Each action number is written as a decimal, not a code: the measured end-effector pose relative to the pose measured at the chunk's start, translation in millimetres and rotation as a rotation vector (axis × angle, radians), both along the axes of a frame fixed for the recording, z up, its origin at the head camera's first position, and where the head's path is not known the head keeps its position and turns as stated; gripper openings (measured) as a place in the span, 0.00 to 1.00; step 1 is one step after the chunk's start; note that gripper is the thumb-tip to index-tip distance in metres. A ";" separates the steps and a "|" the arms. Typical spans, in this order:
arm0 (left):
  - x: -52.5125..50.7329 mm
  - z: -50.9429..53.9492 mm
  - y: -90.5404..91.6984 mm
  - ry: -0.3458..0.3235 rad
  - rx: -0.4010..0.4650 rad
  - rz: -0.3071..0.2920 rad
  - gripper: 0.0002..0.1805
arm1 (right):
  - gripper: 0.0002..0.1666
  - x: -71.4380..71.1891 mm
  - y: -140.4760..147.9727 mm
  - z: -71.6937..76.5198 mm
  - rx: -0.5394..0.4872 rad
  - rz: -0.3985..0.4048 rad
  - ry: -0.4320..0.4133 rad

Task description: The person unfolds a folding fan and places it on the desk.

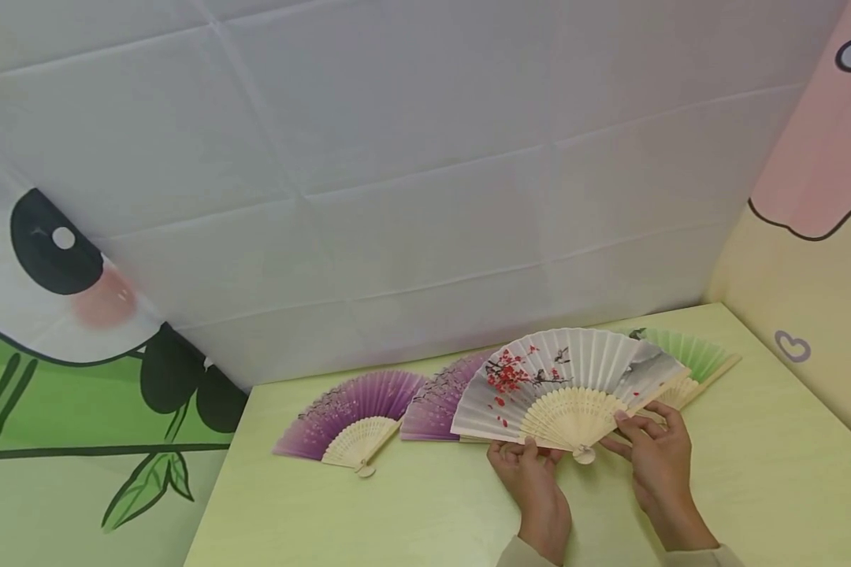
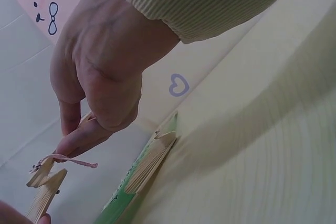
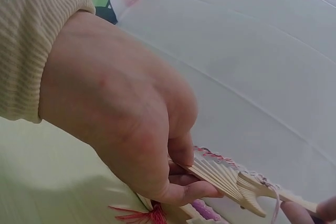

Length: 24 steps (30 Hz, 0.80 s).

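Observation:
A folding fan (image 1: 574, 394) is spread wide above the table, pale grey-white with red blossoms and bare light ribs. My left hand (image 1: 539, 488) holds its lower left edge between thumb and fingers. At the lower right edge, the fingers of my right hand (image 1: 655, 465) grip the end rib. A thin pink cord hangs by the pivot of the fan (image 2: 44, 179) in the left wrist view. Behind it lie a purple fan (image 1: 432, 409), partly covered, and a green fan (image 1: 688, 346), also partly hidden. Another purple fan (image 1: 362, 409) lies spread at the left.
The pale green-yellow table (image 1: 312, 520) ends at a white creased backdrop (image 1: 425, 197). Painted panels (image 1: 113, 409) rise on the left and right, the right one with a purple heart (image 1: 792, 346). A red tassel (image 3: 152, 214) shows low in the right wrist view.

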<state>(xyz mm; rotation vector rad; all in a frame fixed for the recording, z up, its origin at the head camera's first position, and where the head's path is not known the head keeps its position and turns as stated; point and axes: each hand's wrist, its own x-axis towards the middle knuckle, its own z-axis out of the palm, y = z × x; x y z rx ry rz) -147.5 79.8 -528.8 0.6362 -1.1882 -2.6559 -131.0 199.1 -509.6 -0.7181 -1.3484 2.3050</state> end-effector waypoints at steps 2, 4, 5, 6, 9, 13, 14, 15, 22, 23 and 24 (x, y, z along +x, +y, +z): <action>0.0 0.5 0.1 -0.009 -0.001 0.009 0.17 | 0.20 -0.1 -0.9 0.4 -0.010 -0.007 0.004; 0.1 0.9 0.3 -0.016 -0.001 0.020 0.16 | 0.20 0.0 -1.9 0.6 -0.019 -0.012 0.008; 0.2 0.9 0.4 -0.018 0.001 0.027 0.16 | 0.20 -0.1 -2.3 0.7 -0.022 -0.016 0.006; 0.4 1.2 0.4 -0.020 0.002 0.034 0.16 | 0.20 -0.2 -2.7 0.8 -0.025 -0.018 0.002; 1.3 1.5 0.4 -0.020 -0.005 0.051 0.16 | 0.20 -0.7 -3.6 1.0 -0.029 -0.020 -0.011; 1.9 2.2 0.3 -0.019 -0.005 0.062 0.17 | 0.19 -1.4 -4.2 1.5 -0.028 -0.018 -0.025; 2.0 2.4 0.4 -0.015 -0.006 0.064 0.17 | 0.19 -1.5 -4.3 1.6 -0.031 -0.018 -0.026; 1.8 2.6 0.4 -0.015 -0.001 0.067 0.17 | 0.19 -1.6 -4.4 1.8 -0.033 -0.019 -0.025; 1.3 2.9 0.6 -0.003 -0.015 0.089 0.17 | 0.20 -2.6 -6.1 3.3 -0.066 -0.038 -0.020; 1.2 2.8 0.7 -0.005 -0.018 0.090 0.17 | 0.20 -2.6 -6.4 3.6 -0.067 -0.041 -0.023; 1.1 2.8 0.8 -0.006 -0.019 0.091 0.16 | 0.20 -2.4 -6.5 3.8 -0.066 -0.043 -0.027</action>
